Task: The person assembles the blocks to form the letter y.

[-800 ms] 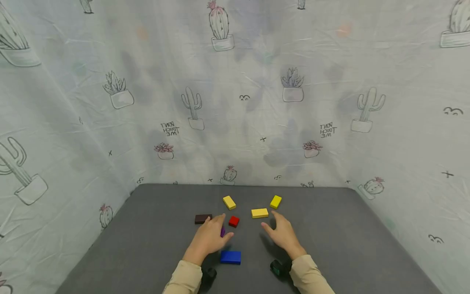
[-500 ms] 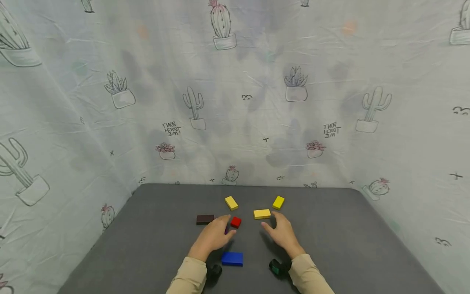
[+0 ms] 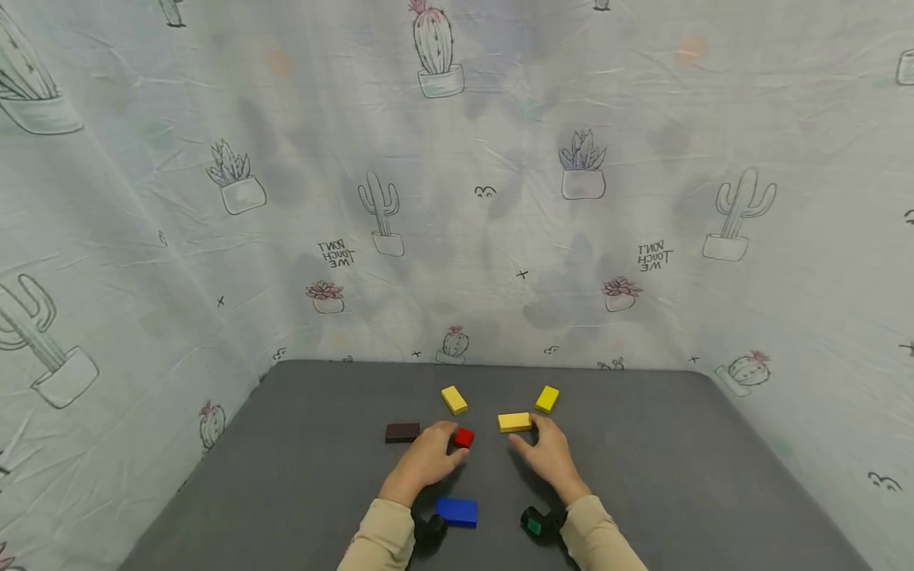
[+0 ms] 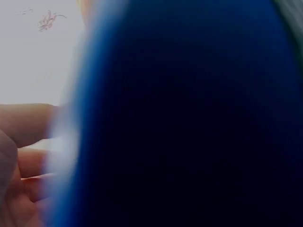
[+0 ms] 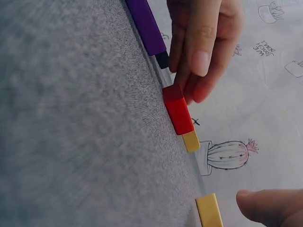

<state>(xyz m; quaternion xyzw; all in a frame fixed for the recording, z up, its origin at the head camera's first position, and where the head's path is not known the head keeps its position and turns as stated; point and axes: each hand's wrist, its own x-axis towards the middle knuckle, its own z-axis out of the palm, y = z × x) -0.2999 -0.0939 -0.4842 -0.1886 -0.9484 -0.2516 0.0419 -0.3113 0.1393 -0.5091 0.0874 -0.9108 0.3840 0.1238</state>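
My left hand (image 3: 428, 458) hovers low over the table, fingers slightly bent and thumb apart, its fingertips at the left side of a small red block (image 3: 463, 438). In the right wrist view that hand hangs close behind the red block (image 5: 179, 111), and a purple block (image 5: 147, 28) lies nearby; the left hand hides the purple one in the head view. My right hand (image 3: 551, 457) has thumb and index spread, the index tip at the right end of a yellow block (image 3: 515, 423). A dark blue blur (image 4: 189, 118) fills most of the left wrist view, beside some fingers.
A dark brown block (image 3: 403, 433) lies left of the left hand. Two more yellow blocks, one left (image 3: 454, 400) and one right (image 3: 547, 399), lie farther back. A blue block (image 3: 457, 511) sits near the left wrist camera (image 3: 432, 530). Cactus-print cloth (image 3: 493, 238) rises behind the grey table (image 3: 643, 476).
My left hand has shifted right, from over the purple block to the red block. The right hand has stayed nearly in place while the view turned slightly.
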